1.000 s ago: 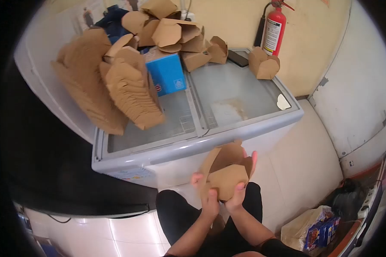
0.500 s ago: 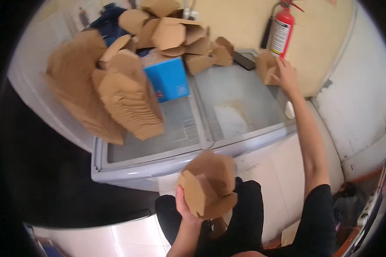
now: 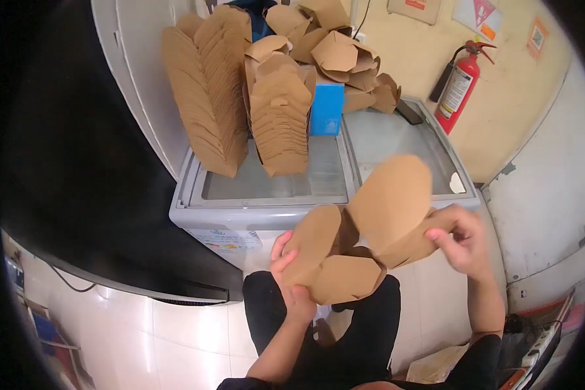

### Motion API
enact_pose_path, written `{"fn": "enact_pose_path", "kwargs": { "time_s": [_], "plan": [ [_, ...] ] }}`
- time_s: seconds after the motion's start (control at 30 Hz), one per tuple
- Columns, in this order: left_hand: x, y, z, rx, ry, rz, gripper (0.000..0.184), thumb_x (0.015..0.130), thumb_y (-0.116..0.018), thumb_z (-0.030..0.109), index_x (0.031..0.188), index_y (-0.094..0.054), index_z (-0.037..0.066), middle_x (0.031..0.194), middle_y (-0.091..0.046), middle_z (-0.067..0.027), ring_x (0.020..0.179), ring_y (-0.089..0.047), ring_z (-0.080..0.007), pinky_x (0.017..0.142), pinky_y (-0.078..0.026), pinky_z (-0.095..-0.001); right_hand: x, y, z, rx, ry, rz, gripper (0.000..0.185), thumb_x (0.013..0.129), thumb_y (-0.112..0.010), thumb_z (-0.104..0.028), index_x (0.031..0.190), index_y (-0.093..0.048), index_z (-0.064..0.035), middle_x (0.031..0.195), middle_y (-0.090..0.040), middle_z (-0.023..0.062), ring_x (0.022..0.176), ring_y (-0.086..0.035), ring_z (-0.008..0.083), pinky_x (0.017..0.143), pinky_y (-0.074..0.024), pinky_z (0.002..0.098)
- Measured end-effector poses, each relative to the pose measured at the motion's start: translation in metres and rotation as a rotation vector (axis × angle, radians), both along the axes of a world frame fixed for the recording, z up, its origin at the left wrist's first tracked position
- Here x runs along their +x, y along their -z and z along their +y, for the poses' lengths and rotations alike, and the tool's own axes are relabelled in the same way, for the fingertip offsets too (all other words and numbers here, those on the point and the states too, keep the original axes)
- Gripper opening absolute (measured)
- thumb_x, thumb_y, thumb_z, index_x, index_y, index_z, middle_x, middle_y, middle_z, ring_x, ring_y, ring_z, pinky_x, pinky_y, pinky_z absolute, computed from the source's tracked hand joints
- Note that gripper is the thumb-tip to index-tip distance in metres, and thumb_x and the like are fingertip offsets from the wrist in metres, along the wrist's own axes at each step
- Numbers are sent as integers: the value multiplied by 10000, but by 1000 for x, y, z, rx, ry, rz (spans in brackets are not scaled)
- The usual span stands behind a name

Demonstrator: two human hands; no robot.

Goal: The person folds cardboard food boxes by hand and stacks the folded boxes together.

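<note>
Over my knees, my left hand is closed on the left side of an open brown cardboard takeaway box, its flaps spread. My right hand pinches a second cardboard takeaway box by its right side, thumb in front. This second box is tilted, one large rounded flap standing up. The two boxes meet or overlap in the middle; whether one sits inside the other cannot be made out.
A chest freezer with glass lids stands ahead. On it are two tall stacks of nested boxes, a blue carton, a heap of loose boxes and a dark phone. A fire extinguisher is at the wall.
My right hand has come back from the freezer's right end with the box that stood there, bringing it against the box in my left hand. The view has turned left.
</note>
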State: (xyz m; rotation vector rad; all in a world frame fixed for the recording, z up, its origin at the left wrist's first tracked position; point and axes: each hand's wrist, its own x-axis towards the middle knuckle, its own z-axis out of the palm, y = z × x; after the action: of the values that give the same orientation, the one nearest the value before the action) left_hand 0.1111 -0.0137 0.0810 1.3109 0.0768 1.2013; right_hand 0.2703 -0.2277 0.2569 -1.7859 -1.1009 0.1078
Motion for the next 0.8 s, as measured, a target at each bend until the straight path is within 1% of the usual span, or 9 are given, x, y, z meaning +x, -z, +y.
{"fn": "enact_pose_path", "kwargs": {
  "time_s": [0.07,0.13,0.23,0.27,0.33,0.4,0.63,0.73,0.8],
  "plan": [
    [-8,-6,-4,92,-32,-34,694,986,-493,679,1359,-452,96,1527,-296,-275,1408,-388,-395,1150,-354,-522,-18,-18,4,-115,-122,-134,137,908,-756,-52,1029,-721,3,876,-733,85,724,-661,116,648,-491,256],
    [-18,-14,-10,139,-21,-77,693,978,-514,677,1359,-453,101,1525,-282,-277,1406,-386,-413,1151,-351,-535,-30,-27,7,-123,-186,-90,119,903,-753,-43,1013,-733,-3,858,-733,99,707,-665,132,647,-495,264],
    [-23,-11,-16,108,27,-152,734,963,-505,711,1363,-431,100,1533,-309,-238,1380,-428,-379,1154,-353,-493,-46,-27,14,-95,-238,-50,119,917,-738,-41,1031,-730,-9,874,-737,94,727,-670,140,667,-504,272],
    [-25,-11,-18,141,0,-121,719,972,-499,700,1362,-433,100,1532,-311,-238,1383,-423,-376,1158,-348,-496,-50,-23,19,-76,-244,-42,123,925,-731,-42,1044,-726,-10,887,-739,88,741,-671,140,678,-507,273],
    [-29,-11,-23,207,-50,-57,689,989,-486,678,1359,-437,99,1531,-315,-239,1390,-412,-371,1164,-336,-500,-58,-6,28,-84,-240,102,134,941,-717,-49,1070,-717,-11,921,-744,85,782,-678,133,702,-510,273],
    [-27,-4,-23,81,-51,-95,671,1003,-479,652,1373,-429,95,1533,-315,-242,1398,-399,-369,1169,-324,-507,-67,9,34,-70,-285,235,158,967,-698,-67,1117,-701,-19,987,-752,78,851,-681,110,739,-510,269],
    [-37,2,-13,-179,134,-242,698,989,-519,646,1424,-394,115,1601,-251,-253,1471,-322,-370,1202,-281,-527,-77,18,32,-50,-359,124,144,936,-724,-60,1075,-729,-23,899,-746,101,763,-699,165,690,-517,285],
    [-36,9,-23,-18,269,-160,742,971,-522,677,1450,-377,129,1623,-240,-247,1491,-304,-363,1214,-273,-526,-83,30,36,-34,-408,0,177,923,-737,-67,1092,-730,-17,883,-743,109,733,-703,206,678,-526,309],
    [-34,12,-23,-90,348,-181,757,967,-529,675,1467,-362,133,1619,-262,-244,1482,-320,-366,1211,-283,-529,-87,42,42,39,-451,-89,227,920,-749,-88,1133,-722,-17,891,-746,111,729,-708,227,676,-534,330]
  ]
}}
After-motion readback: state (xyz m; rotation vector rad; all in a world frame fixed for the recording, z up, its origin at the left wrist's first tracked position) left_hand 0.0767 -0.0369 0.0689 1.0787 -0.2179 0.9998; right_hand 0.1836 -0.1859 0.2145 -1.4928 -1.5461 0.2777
